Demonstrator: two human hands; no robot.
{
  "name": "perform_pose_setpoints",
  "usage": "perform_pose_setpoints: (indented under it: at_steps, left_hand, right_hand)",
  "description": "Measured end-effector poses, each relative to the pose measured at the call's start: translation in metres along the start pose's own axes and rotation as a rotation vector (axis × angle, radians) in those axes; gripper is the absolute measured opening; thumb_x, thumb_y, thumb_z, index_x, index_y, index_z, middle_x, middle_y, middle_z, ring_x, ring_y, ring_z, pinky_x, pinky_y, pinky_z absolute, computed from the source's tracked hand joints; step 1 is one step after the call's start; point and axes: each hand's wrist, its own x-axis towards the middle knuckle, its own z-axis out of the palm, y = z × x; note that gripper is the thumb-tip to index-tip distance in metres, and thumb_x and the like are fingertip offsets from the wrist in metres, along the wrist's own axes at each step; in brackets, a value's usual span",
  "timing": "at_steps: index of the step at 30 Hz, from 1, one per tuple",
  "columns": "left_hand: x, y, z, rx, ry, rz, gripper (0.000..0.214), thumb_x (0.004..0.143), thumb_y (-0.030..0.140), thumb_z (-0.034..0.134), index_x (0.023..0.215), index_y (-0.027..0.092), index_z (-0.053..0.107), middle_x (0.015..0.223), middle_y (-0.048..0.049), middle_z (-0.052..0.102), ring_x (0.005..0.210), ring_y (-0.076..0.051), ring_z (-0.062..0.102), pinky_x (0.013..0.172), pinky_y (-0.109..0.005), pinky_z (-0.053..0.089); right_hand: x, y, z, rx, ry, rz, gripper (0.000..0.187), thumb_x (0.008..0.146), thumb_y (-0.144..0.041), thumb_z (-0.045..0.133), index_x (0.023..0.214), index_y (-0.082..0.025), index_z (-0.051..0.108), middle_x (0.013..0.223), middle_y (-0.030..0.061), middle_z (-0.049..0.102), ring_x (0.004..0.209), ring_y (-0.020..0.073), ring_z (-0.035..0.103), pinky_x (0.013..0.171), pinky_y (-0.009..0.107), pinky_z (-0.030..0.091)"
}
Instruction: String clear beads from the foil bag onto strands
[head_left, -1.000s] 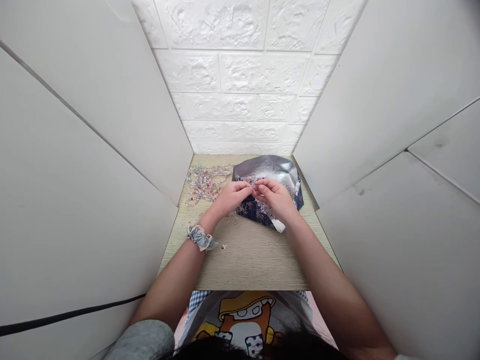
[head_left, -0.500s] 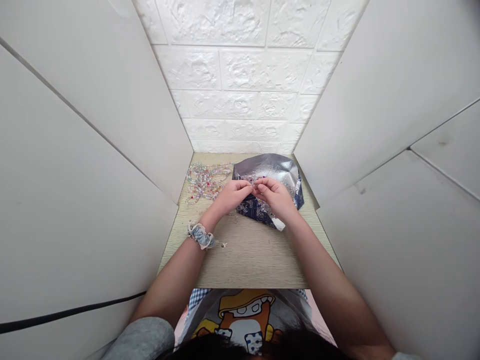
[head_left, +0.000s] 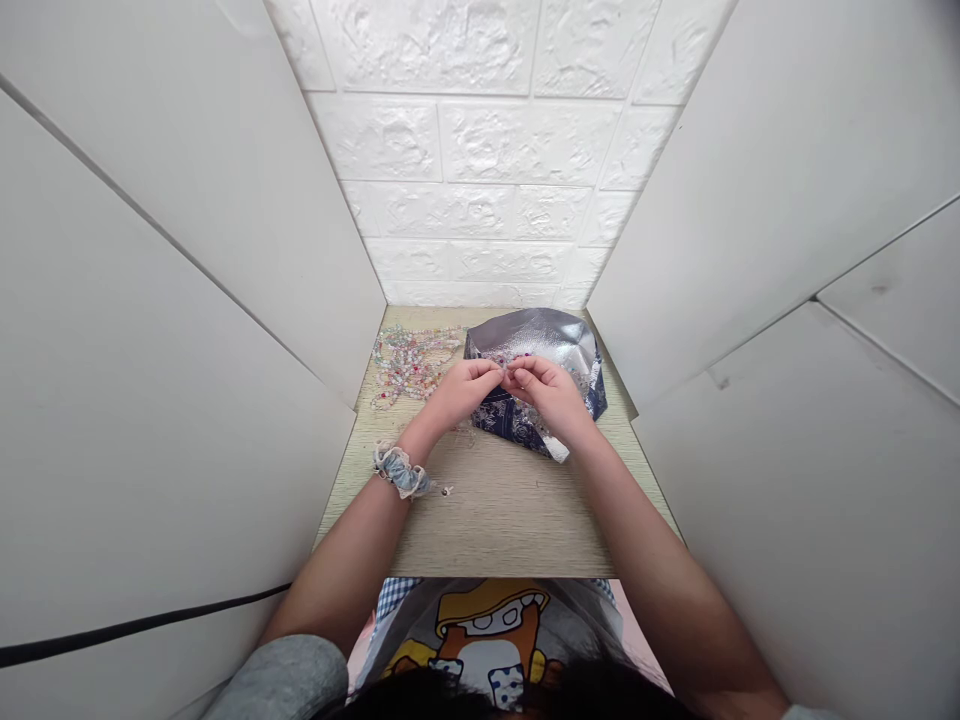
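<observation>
- The left hand (head_left: 459, 390) and right hand (head_left: 553, 393) meet above the foil-lined pouch (head_left: 536, 330), fingertips pinched; what they hold is too small to tell.
- Beaded strands (head_left: 409, 368), already strung, lie left of the pouch.
- More beads (head_left: 582, 380) are inside it, perhaps unstrung.

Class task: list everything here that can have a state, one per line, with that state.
Left hand: pinched shut, any held item too small to see
Right hand: curled inward beside the left one, grip unclear
Bag: open, silvery inside showing
Beads in bag: loose or strung, cannot tell
Bead strings: loosely heaped on the table
Scrunchie: worn, bunched
</observation>
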Motion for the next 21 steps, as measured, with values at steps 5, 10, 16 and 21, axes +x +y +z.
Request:
perform_pose_setpoints:
  at_steps: [5, 10, 16, 21]
  left_hand:
    - [0.0006, -0.0012, 0.0003, 0.002, -0.013, 0.003, 0.025, 0.071, 0.031, 0.041, 0.061, 0.013, 0.056, 0.054, 0.0031, 0.046, 0.053, -0.007, 0.036, 0.051, -0.02, 0.026]
    - [0.0006, -0.0013, 0.0005, -0.003, -0.023, 0.0, 0.025, 0.07, 0.031, 0.041, 0.063, 0.013, 0.057, 0.055, 0.0033, 0.047, 0.053, -0.007, 0.036, 0.052, -0.02, 0.027]
    - [0.0012, -0.0025, 0.0008, -0.015, -0.015, 0.008, 0.024, 0.07, 0.03, 0.041, 0.062, 0.013, 0.057, 0.058, 0.0022, 0.052, 0.057, -0.008, 0.041, 0.055, -0.02, 0.03]
    - [0.0019, -0.0042, 0.001, 0.003, -0.016, 0.009, 0.027, 0.07, 0.032, 0.041, 0.065, 0.013, 0.059, 0.06, 0.0014, 0.054, 0.059, -0.008, 0.043, 0.056, -0.02, 0.031]
  right_hand:
    - [0.0007, 0.0006, -0.0003, 0.007, 0.001, 0.01, 0.012, 0.065, -0.029, 0.058, 0.074, -0.021, 0.056, 0.069, -0.0027, 0.06, 0.07, 0.0086, 0.058, 0.079, 0.029, 0.046]
    - [0.0008, 0.001, -0.0004, 0.008, 0.0, 0.005, 0.012, 0.065, -0.028, 0.058, 0.075, -0.02, 0.056, 0.069, -0.0028, 0.059, 0.069, 0.0084, 0.058, 0.078, 0.029, 0.046]
    - [-0.0002, 0.0009, 0.0018, -0.02, -0.012, 0.007, 0.009, 0.066, -0.026, 0.057, 0.073, -0.02, 0.057, 0.07, -0.0028, 0.058, 0.069, 0.0086, 0.056, 0.078, 0.029, 0.046]
    - [-0.0013, 0.0007, 0.0032, -0.04, -0.023, 0.01, 0.008, 0.067, -0.025, 0.056, 0.073, -0.02, 0.057, 0.069, -0.0027, 0.058, 0.069, 0.009, 0.056, 0.077, 0.029, 0.047]
